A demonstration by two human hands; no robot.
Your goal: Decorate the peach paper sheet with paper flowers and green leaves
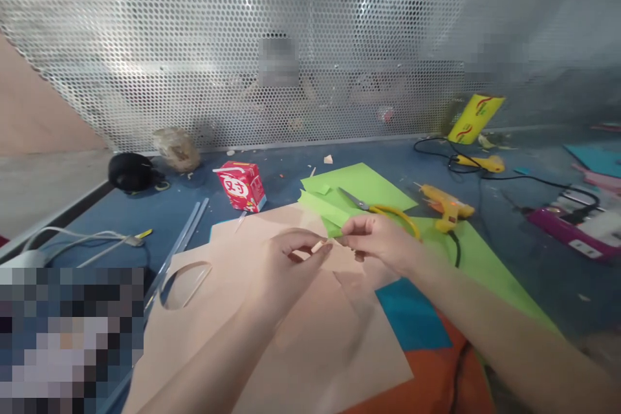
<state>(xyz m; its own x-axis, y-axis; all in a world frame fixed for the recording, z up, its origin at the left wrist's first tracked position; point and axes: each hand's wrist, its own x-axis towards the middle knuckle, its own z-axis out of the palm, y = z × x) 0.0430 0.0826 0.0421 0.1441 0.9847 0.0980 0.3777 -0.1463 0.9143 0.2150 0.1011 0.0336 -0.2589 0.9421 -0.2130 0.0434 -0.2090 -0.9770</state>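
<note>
Evidently left hand [292, 260] tight on peach paper scrap [319, 246]; right hand [381, 242], grip unclear.

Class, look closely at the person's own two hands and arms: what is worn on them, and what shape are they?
The left hand and right hand are ungloved, with slender fingers. Both forearms are bare as far as they show, with no sleeve, watch or bracelet visible. Fingernail details are too blurred to tell.
</note>
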